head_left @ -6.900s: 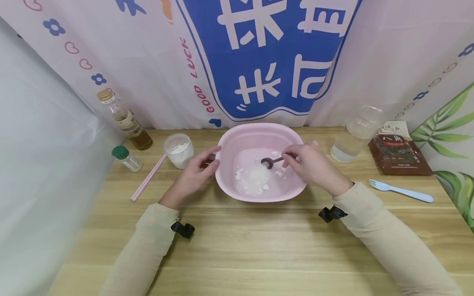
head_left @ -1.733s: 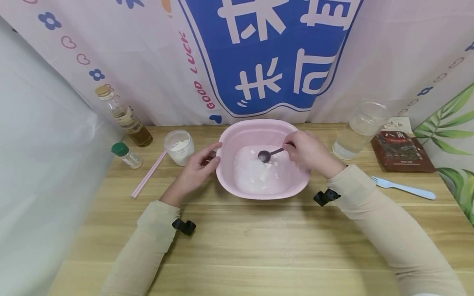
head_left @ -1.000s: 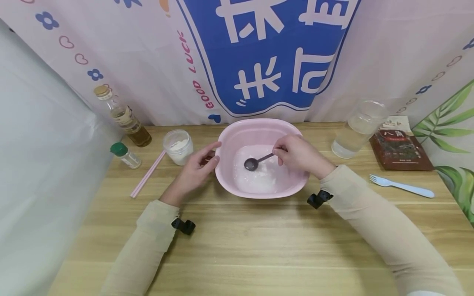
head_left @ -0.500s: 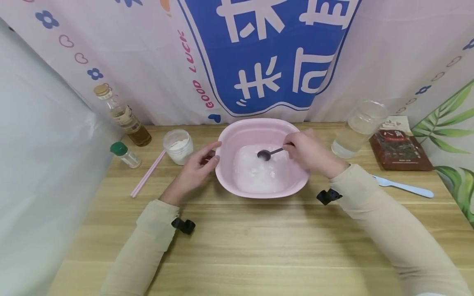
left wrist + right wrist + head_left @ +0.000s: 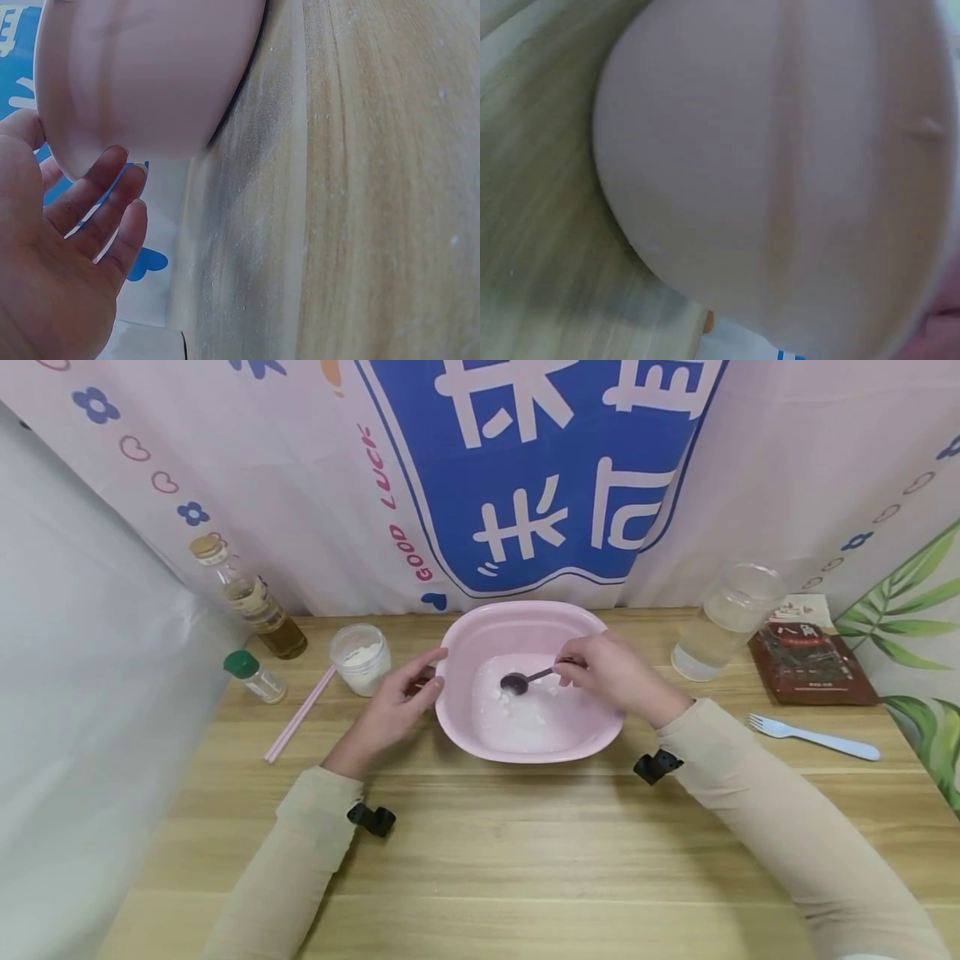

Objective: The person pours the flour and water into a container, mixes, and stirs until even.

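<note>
Basin [image 5: 525, 622], pink plastic, oval with rounded corners and a smooth rolled rim, standing at the middle back of the wooden table [image 5: 480, 860], close to the printed backdrop. Its floor holds a thin, cloudy white liquid with a few soft white lumps [image 5: 536, 718]. Seen from the left wrist, the outer wall [image 5: 142, 75] is plain, glossy and curved, its base flat on the wood.

Spoon [image 5: 521, 679], small, dark metal, round bowl and thin handle, lying low inside the basin with the bowl over the white liquid towards the back left. Whether the bowl dips into the liquid cannot be told.

Right hand [image 5: 615, 677]: above the right half of the basin, fingertips pinching the end of the spoon handle.

Left hand [image 5: 393, 710]: against the outside of the basin's left end, fingers loosely bent and spread, fingertips touching or nearly touching the wall under the rim; thumb at the rim. It grasps nothing.

Other items on the table:
- Jar of white powder [image 5: 362, 658], open, just left of the basin.
- Pink straws [image 5: 300, 714], two laid together, left of the jar.
- Small shaker with green cap [image 5: 255, 677], and an oil bottle with a cork [image 5: 251, 602] behind it.
- Clear cup of water [image 5: 723, 627], right of the basin.
- Dark red packet [image 5: 810, 664], beside the cup.
- Pale blue fork [image 5: 813, 739], at the right edge.
</note>
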A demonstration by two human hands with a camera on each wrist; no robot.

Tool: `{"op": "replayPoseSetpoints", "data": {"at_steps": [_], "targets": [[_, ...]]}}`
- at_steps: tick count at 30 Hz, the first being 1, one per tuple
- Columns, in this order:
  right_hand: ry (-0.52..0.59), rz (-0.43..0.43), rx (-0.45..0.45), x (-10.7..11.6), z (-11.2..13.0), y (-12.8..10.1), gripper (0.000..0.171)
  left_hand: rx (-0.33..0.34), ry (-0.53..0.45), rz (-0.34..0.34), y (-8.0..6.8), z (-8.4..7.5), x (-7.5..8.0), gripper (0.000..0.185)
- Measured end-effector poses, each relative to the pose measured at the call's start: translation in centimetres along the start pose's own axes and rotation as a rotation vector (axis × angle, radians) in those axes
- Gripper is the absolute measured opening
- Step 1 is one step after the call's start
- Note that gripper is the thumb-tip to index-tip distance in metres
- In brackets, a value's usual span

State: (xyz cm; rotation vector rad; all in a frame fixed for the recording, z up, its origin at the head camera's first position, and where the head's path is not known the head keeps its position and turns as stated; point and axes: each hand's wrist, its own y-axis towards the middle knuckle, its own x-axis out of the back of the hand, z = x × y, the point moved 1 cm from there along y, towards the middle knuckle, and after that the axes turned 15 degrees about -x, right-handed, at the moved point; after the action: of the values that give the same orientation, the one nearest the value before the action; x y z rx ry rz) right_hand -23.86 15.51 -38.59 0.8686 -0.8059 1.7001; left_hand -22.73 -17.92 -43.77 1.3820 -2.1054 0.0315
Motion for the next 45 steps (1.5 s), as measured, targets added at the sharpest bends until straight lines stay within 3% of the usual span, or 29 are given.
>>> {"op": "replayPoseSetpoints", "data": {"at_steps": [5,15,20,25,30,36,41,45], "targets": [[-0.015,-0.053,-0.026,0.0,0.0,0.1,0.017,-0.010,-0.012,-0.006,-0.1,0.3,-0.2,0.050],[-0.035,0.028,-0.119,2.7,-0.5,-1.6,0.019,-0.005,-0.013,-0.007,0.0,0.4,-0.1,0.051],[-0.048,0.067,-0.105,1.8,-0.5,-1.8,0.020,-0.013,-0.012,-0.009,0.0,0.5,0.0,0.050],[-0.043,-0.005,-0.117,0.4,-0.3,-1.3,0.018,-0.025,-0.016,-0.018,0.0,0.5,0.0,0.050],[-0.037,-0.041,-0.150,1.0,-0.6,-1.4,0.018,-0.041,-0.018,-0.019,0.0,0.6,-0.1,0.050],[-0.080,0.012,-0.094,2.1,-0.9,-2.0,0.017,-0.049,-0.022,-0.022,0.1,0.7,-0.1,0.050],[-0.049,0.045,-0.110,0.9,-0.3,-1.6,0.018,-0.041,-0.019,-0.016,0.0,0.6,0.0,0.050],[-0.038,-0.017,-0.146,0.3,0.1,-1.3,0.019,-0.033,-0.024,-0.010,0.0,0.4,-0.1,0.050]]}}
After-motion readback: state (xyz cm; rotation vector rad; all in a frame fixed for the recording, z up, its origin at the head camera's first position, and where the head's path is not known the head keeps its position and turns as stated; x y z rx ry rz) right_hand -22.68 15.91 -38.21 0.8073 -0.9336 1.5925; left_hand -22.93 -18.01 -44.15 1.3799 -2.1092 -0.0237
